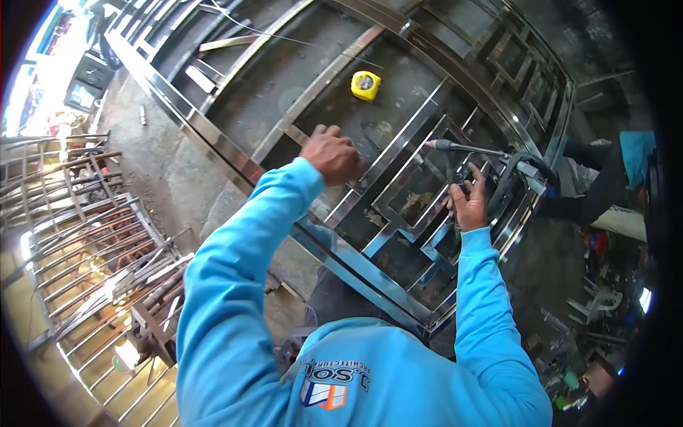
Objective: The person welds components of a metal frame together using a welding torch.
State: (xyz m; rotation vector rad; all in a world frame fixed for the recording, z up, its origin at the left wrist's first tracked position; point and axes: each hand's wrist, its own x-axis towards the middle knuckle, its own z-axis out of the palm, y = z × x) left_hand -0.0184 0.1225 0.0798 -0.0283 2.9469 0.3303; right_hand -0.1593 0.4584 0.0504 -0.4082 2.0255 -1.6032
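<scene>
Gripping a welding torch (466,148) by its handle, the right hand (468,203) holds it over the stainless-steel gate frame (398,167), nozzle pointing toward the frame's middle. The left hand (331,153) rests curled, knuckles up, on a frame bar. A yellow tape measure (366,85) lies inside the frame, beyond the left hand.

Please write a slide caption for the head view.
Right hand holds welding torch over polished steel gate frame; left hand rests on it.
</scene>
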